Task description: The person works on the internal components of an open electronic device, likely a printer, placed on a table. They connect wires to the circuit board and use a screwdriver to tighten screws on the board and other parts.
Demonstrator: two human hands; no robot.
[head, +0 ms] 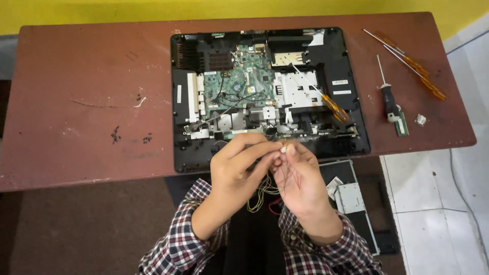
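Two bare hands meet just above the near edge of the opened black computer chassis (326,61), which lies flat on the worn reddish-brown wooden table (76,91). The left hand (235,168) and the right hand (300,178) both pinch a small white connector (283,149) between narrow fingertips, and from it a bundle of thin yellow and red wires (262,196) droops in loose loops toward the lap. Such wires look light, limp and easily kinked, so the plug body seems the safer place to grip, not the strands. An orange-handled screwdriver (333,108) rests across the green circuit board (239,84) side of the chassis; three more screwdrivers (407,61) lie well apart at the table's right end.
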